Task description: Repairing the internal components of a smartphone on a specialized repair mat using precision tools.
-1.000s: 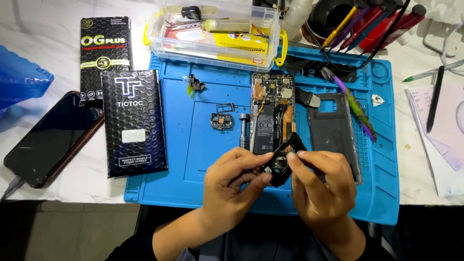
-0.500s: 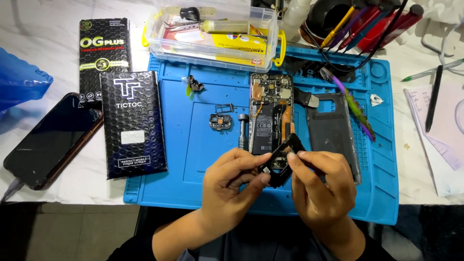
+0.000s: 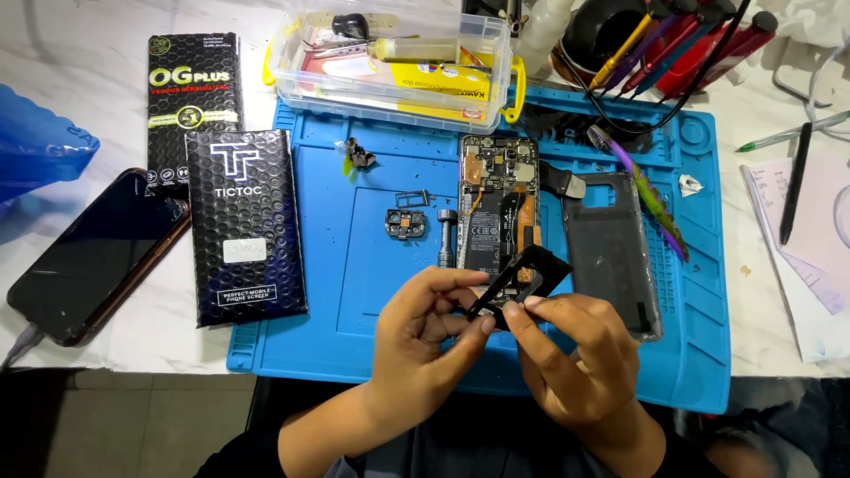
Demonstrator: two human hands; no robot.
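Left hand curls inward, fingertips pinching the small black phone part; right hand pinches its near end too. The part hangs over the blue mat's front edge, just before the opened phone.

A mat lies on the worktop; at its middle lies an opened phone, with a back cover just to its right and a small camera part and a metal cylinder to its left; a lidded box sits behind the phone on the mat's far edge; two flat packets lie left of the mat, one behind the other; a second phone lies further left; papers lie right of the mat, a pen on them; both hands, left hand and right hand, meet at the mat's near edge around a small plate.
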